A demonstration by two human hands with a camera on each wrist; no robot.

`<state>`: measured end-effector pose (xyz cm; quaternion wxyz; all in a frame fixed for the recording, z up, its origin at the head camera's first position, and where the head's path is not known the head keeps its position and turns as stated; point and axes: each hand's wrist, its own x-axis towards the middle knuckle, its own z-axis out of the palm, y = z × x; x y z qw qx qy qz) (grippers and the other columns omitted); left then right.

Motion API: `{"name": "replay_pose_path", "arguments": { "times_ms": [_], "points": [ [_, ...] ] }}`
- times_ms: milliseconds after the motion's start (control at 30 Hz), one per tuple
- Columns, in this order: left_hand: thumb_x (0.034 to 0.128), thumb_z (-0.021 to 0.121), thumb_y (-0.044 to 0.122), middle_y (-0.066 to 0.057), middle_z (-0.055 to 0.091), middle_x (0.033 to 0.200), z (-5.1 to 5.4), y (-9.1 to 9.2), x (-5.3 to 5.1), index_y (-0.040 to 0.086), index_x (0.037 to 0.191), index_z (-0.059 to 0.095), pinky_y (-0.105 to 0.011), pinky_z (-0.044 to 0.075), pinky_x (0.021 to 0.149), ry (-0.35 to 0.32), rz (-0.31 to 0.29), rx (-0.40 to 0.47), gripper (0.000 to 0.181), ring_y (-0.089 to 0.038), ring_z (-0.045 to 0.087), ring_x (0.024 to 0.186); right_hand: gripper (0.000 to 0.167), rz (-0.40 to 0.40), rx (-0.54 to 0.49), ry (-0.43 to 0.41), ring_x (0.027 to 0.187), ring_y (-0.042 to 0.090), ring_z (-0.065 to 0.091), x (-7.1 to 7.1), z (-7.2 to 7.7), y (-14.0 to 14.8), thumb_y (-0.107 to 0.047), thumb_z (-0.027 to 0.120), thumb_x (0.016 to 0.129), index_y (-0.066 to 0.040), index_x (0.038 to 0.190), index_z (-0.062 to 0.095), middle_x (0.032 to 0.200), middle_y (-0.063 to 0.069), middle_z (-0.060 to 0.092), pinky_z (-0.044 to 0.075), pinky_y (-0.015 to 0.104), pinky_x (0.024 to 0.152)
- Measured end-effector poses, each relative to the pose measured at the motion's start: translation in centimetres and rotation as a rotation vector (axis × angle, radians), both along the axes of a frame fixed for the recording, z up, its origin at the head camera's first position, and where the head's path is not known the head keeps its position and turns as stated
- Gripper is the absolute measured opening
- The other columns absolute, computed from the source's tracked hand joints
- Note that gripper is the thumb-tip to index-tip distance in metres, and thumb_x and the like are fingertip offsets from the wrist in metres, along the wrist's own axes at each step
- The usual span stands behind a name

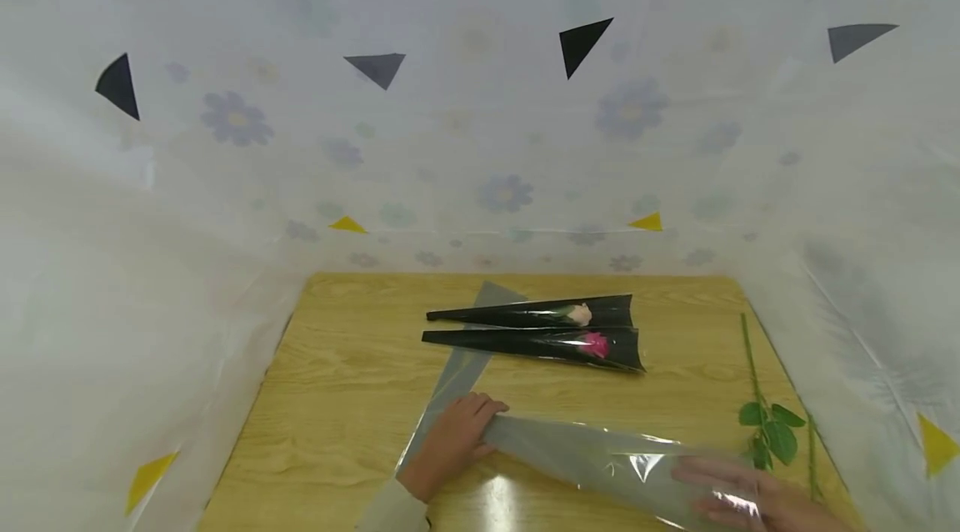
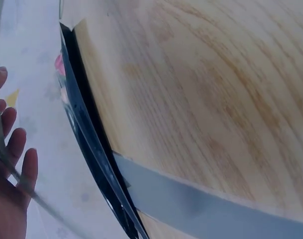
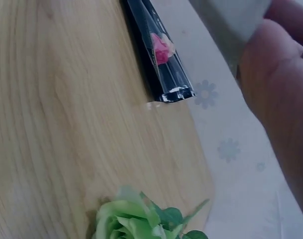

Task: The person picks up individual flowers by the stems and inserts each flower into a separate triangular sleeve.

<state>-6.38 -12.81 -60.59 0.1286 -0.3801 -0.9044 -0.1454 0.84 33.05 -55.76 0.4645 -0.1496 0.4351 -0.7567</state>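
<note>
We see a clear grey sleeve (image 1: 577, 449) held above the near part of the desk (image 1: 352, 373), its narrow end at the person's left hand (image 1: 459, 439) and its wider end at the right hand (image 1: 765, 494). The left fingers curl round that narrow end and grip it; in the left wrist view we find the sleeve's edge passing between thumb and fingers. The right fingers are stretched out, fairly straight and a little apart, and we see them through the film at the wide end; whether they are inside the sleeve or just behind it we cannot tell.

Beyond the hands we count two black wrappers (image 1: 480, 339) lying side by side, one showing a pink rose (image 1: 595, 345) and the farther one a pale rose (image 1: 579, 314). Under both runs a flat grey strip (image 1: 459, 369), slanting toward us to just beside the left hand. Along the desk's right side lies a green stem (image 1: 752, 365) with leaves (image 1: 782, 440), and the right wrist view gives us a green rose (image 3: 125, 219) near leaves. Around the desk hangs a pale curtain (image 1: 450, 157) printed with flowers and bearing black, grey and yellow triangles.
</note>
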Motion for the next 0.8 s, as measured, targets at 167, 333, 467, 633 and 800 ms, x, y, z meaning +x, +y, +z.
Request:
{"name": "replay_pose_path", "arguments": {
  "times_ms": [167,333,467,633,800],
  "points": [
    [0.0588,0.081,0.029,0.007,0.054,0.105,0.6,-0.3,0.4,0.019,0.119,0.055,-0.03,0.043,0.082,-0.032,0.0,0.06,0.067,-0.01,0.052,0.095,0.046,0.057,0.051,0.056,0.136,0.025,0.025,0.3,-1.2,-1.9,-0.011,0.013,0.103,-0.003,0.148,0.011,0.151,0.016,0.017,0.029,0.038,0.104],
    [0.0615,0.082,0.031,0.007,0.054,0.109,0.9,-0.9,1.1,0.018,0.121,0.054,-0.033,0.04,0.086,-0.08,0.014,0.057,0.067,-0.011,0.051,0.102,0.048,0.075,0.088,-0.063,0.134,0.03,0.027,0.1,-1.1,-3.2,-0.021,0.005,0.103,-0.009,0.149,0.012,0.151,0.013,0.02,0.029,0.045,0.104],
    [0.0627,0.082,0.024,0.008,0.054,0.11,0.4,-1.5,1.4,0.018,0.121,0.053,-0.036,0.039,0.088,-0.089,0.036,0.049,0.065,-0.011,0.051,0.104,0.047,0.059,0.197,-0.102,0.118,0.029,0.049,0.2,-1.5,-3.7,-0.025,0.014,0.104,-0.018,0.15,0.014,0.148,0.014,0.029,0.041,0.045,0.093],
    [0.063,0.08,0.024,0.007,0.056,0.109,-0.1,-2.1,1.8,0.017,0.122,0.052,-0.037,0.039,0.087,-0.071,0.061,-0.007,0.066,-0.012,0.052,0.101,0.047,0.103,0.202,0.05,0.12,0.029,0.046,-0.4,-3.0,-4.3,-0.021,0.017,0.103,-0.015,0.15,0.014,0.143,0.02,0.035,0.043,0.043,0.091],
    [0.0659,0.079,0.045,0.003,0.057,0.115,-0.8,-2.5,2.7,0.014,0.135,0.041,-0.038,0.036,0.089,-0.148,0.073,-0.085,0.085,-0.014,0.053,0.104,0.048,0.104,0.184,-0.028,0.118,0.024,0.049,-0.9,-3.6,-5.4,-0.021,0.02,0.104,-0.007,0.149,0.011,0.144,0.018,0.035,0.042,0.04,0.094]
  ]
}}
